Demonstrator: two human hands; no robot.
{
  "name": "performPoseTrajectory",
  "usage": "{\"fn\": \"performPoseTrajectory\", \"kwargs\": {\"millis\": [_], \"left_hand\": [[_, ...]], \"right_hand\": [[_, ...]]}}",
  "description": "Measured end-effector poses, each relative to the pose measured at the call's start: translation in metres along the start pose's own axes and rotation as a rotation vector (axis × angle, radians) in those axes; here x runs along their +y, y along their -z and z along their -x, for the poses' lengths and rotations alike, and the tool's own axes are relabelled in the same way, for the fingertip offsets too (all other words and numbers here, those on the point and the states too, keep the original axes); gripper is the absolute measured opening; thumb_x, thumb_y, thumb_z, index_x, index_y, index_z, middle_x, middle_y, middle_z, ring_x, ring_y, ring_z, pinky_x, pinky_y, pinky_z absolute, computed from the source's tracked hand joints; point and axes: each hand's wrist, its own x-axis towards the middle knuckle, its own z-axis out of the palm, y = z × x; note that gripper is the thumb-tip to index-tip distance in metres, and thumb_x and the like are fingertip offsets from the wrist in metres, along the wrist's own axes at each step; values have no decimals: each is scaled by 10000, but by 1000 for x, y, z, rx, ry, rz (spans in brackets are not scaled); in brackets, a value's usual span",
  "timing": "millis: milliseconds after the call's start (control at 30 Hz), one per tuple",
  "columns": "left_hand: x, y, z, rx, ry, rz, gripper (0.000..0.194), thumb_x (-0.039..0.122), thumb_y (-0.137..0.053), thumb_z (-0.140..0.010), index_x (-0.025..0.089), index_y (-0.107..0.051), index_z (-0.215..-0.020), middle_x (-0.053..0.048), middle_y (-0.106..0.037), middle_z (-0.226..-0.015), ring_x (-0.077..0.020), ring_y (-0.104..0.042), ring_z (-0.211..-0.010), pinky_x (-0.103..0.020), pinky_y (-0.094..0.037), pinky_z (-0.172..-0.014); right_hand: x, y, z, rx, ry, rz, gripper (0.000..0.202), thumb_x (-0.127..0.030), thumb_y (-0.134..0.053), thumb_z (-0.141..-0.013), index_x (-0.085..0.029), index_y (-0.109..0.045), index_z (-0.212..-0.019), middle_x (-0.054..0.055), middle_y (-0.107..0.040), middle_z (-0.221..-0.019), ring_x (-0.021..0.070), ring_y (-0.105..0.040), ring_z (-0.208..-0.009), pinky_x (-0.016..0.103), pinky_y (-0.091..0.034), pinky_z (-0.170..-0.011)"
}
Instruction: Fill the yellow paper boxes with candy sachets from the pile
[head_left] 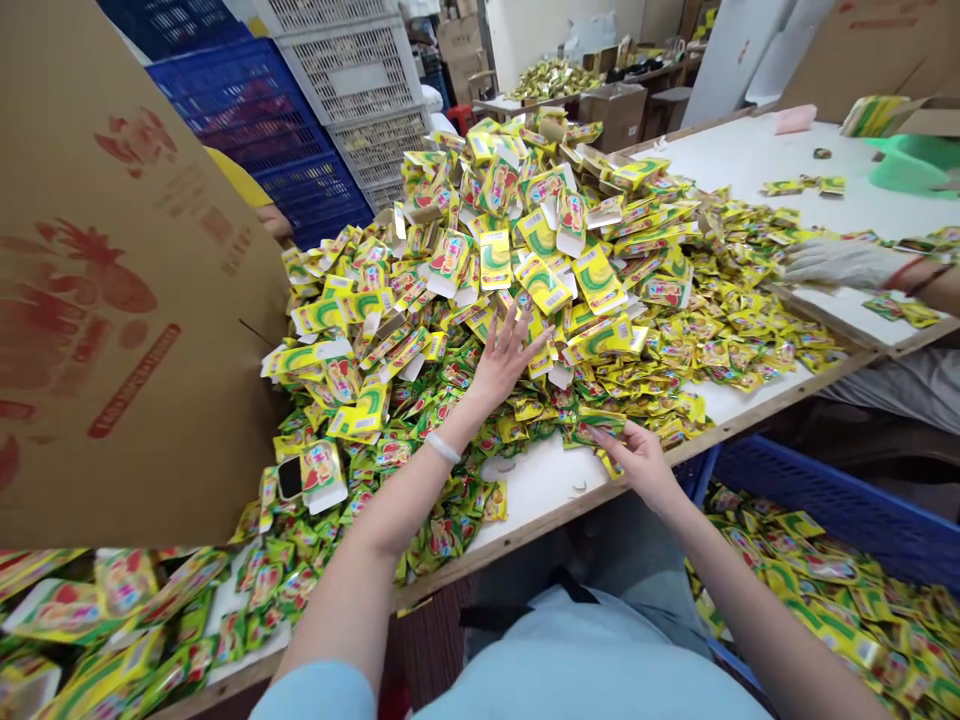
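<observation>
My left hand [504, 362] reaches with fingers spread to the front of a heap of small yellow, green and red cardboard boxes [496, 259]. Its fingertips are at one of the boxes; it grips nothing that I can see. A pale band circles that wrist. Near the table's front edge my right hand [643, 458] is closed on small candy packets [596, 422], green and yellow, pinched between thumb and fingers. Loose green packets [450, 400] lie under and around my left hand, and yellow packets [697, 340] spread to the right.
A large brown carton [187, 350] stands at the left. Below the table on the right, a blue crate [840, 500] holds many packets. Another person's gloved hand [844, 264] rests over the table at the right. Stacked crates [352, 70] stand behind.
</observation>
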Motion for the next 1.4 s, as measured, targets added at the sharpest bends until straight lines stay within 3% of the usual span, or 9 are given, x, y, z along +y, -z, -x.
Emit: {"fn": "performPoseTrajectory", "kwargs": {"millis": [200,333,400,600,700,967,1100,1267,1400], "left_hand": [[-12,-1,-28,-95,-195,13,554,78,-566,-795,194,-527,-1335,-118,-385,-1567,-281,-183,-1520,-574,-28,-1239],[12,10,0,253,87,570,353,251,-534,-872,182,-561,-1218,-131,-610,-1333,-275,-506,-1319,-506,-288,-1186],[37,15,26,285,237,954,265,328,-523,-897,188,-593,-1111,-87,-697,-1081,-228,-665,-1014,-429,-502,-989],[110,35,83,-161,488,1394,248,366,-715,-781,150,-605,-832,-2,-610,-649,-131,-587,-556,-266,-524,-558],[117,47,89,-220,563,1390,229,314,-729,-746,159,-561,-751,20,-568,-612,-114,-550,-529,-256,-500,-541],[116,50,96,-310,503,1178,309,181,-681,-722,153,-564,-1007,6,-599,-824,-125,-545,-706,-250,-464,-667],[120,49,104,-303,512,1202,444,211,-708,-708,169,-530,-1112,-22,-596,-957,-158,-553,-828,-274,-460,-749],[128,48,124,-538,556,1351,541,247,-738,-710,186,-426,-1148,5,-550,-889,-131,-525,-747,-265,-447,-687],[132,39,130,-669,566,1417,667,233,-718,-702,201,-342,-1252,26,-529,-857,-112,-512,-681,-245,-425,-626]], "right_hand": [[0,1,8,41,-40,-56,368,-507,-794,-706,-187,-660,-828,-9,-652,-648,80,-463,-436,202,-372,-358],[-25,9,7,26,-24,-88,359,-478,-823,-690,-196,-629,-799,-33,-605,-586,86,-489,-419,197,-404,-339],[-44,11,4,8,18,-97,332,-440,-832,-693,-197,-642,-817,-29,-622,-616,90,-507,-422,203,-426,-337],[-86,-14,-9,-222,346,33,142,-280,-727,-841,-239,-671,-964,7,-683,-854,128,-611,-608,253,-509,-502],[-93,-21,-13,-446,470,293,89,-241,-660,-892,-222,-710,-963,45,-658,-940,175,-634,-872,295,-524,-732],[-108,-16,-5,-712,341,898,138,-120,-614,-880,-180,-710,-960,51,-599,-873,184,-608,-815,300,-486,-742],[-100,-8,9,-728,404,804,231,-133,-546,-924,-196,-596,-1140,72,-652,-1020,186,-632,-910,297,-507,-783],[-68,5,28,-704,538,632,182,-153,-456,-985,-188,-619,-910,73,-663,-918,150,-625,-792,246,-490,-683],[-60,9,37,-799,385,526,250,-223,-439,-1019,-175,-665,-924,75,-689,-921,151,-640,-835,250,-497,-746]]}}
